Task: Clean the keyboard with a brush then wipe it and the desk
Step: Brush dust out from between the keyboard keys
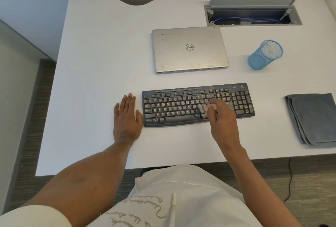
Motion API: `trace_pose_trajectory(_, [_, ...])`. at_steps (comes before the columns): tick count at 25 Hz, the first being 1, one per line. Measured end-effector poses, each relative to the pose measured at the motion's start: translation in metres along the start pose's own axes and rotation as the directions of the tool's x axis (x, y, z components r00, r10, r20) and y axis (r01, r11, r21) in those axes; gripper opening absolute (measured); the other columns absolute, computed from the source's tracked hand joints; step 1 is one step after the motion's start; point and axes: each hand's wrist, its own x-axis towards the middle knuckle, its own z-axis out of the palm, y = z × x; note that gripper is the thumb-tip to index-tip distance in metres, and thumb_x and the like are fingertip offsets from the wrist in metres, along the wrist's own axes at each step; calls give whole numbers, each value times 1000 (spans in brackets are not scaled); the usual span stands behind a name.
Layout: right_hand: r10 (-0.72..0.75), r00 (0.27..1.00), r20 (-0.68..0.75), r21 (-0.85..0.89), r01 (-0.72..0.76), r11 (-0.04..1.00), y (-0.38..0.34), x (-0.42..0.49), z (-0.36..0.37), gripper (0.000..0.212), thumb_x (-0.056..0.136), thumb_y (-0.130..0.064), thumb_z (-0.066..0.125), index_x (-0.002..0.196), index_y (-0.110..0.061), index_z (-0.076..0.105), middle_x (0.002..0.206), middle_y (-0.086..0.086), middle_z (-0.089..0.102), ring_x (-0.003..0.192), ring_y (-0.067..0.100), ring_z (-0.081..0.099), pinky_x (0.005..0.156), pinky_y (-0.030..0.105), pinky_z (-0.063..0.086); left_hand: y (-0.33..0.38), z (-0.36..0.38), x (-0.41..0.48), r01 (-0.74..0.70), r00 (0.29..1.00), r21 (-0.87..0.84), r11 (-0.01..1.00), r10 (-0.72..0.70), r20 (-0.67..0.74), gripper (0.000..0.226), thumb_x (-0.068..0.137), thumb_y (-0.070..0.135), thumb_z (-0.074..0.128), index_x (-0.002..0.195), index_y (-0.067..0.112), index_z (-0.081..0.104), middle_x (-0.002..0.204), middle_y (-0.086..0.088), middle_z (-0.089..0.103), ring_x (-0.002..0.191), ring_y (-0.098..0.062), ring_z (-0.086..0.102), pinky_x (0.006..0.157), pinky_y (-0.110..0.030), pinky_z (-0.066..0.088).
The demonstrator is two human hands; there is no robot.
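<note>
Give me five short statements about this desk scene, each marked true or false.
1. The left hand lies flat on the desk, left of the keyboard. True.
2. The laptop is open. False: its lid is shut.
3. The right hand holds a brush over the keyboard. True.
4. The grey cloth covers the keyboard. False: it lies folded on the desk, to the right.
5. The blue mesh cup stands upright. True.

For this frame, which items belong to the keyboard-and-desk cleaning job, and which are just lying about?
In the job: keyboard, brush gripped in the right hand, folded grey cloth, desk, left hand flat beside the keyboard.
Lying about: closed laptop, blue mesh cup, open cable hatch.
</note>
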Motion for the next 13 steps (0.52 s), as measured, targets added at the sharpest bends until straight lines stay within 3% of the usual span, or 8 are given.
trace_pose_trajectory(5, [-27, 998, 48, -65, 30, 997, 15, -15, 6, 14, 106, -11, 49, 105, -13, 63, 94, -4, 60, 82, 15, 53, 70, 29, 44, 0, 0, 0, -7, 1000, 9, 1000, 7, -5, 63, 106, 34, 28, 166, 16, 30, 176, 4, 22, 164, -10, 9, 134, -39, 1])
trace_pose_trajectory(8, [6, 997, 71, -52, -2, 999, 14, -19, 5, 15, 105, -11, 49, 95, -11, 60, 86, -1, 58, 77, 20, 52, 66, 37, 44, 0, 0, 0, -11, 1000, 4, 1000, 11, -10, 64, 106, 34, 28, 166, 15, 32, 176, 3, 23, 164, -11, 11, 134, -40, 2])
trace_pose_trajectory(13, [-102, 994, -41, -7, 102, 995, 6, -23, 14, 15, 105, -6, 52, 114, -8, 64, 105, -1, 64, 92, 16, 58, 79, 29, 49, 1, -1, 0, -8, 1000, 1, 1000, 8, -11, 63, 106, 34, 28, 166, 15, 32, 176, 3, 23, 164, -11, 11, 134, -40, 2])
